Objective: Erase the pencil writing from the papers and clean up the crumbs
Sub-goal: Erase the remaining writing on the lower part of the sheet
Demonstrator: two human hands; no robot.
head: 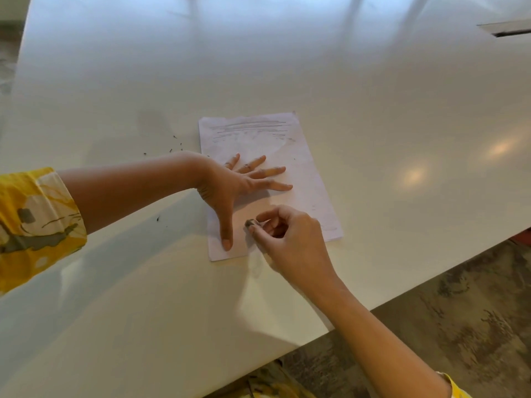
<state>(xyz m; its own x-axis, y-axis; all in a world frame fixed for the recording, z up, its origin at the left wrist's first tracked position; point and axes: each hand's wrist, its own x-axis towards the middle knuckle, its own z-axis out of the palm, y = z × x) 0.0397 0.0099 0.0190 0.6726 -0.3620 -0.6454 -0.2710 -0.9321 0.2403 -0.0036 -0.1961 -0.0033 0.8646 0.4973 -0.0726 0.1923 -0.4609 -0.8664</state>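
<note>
Currently erasing, near corner of the sheet. Left hand (230, 186) lies flat and spread on the white rectangular sheet of paper (304, 168), fingers straight toward the far half, thumb reaching back toward the near edge: my read is it pins the sheet so rubbing doesn't drag or crease it. Right hand (283, 234) pinches a small grey-smudged eraser (250, 223) between thumb and curled fingertips, just beside the left thumb tip, eraser end down on or just over the paper; contact can't be confirmed. Short grip likely gives pressure and control.

Pencil writing (248, 128) sits beyond the left fingertips at the far end of the sheet, several grey lines not yet erased; faint marks also right of the right hand near the sheet's edge.

Count: one sheet visible (can't tell if more lie under it), one eraser, two hands. Dark eraser crumbs (175, 145) scattered on the glossy white bench (373, 96) beyond and under the left forearm, roughly half a dozen specks, plus one lone speck (158, 218). Cleanup not started.
</note>
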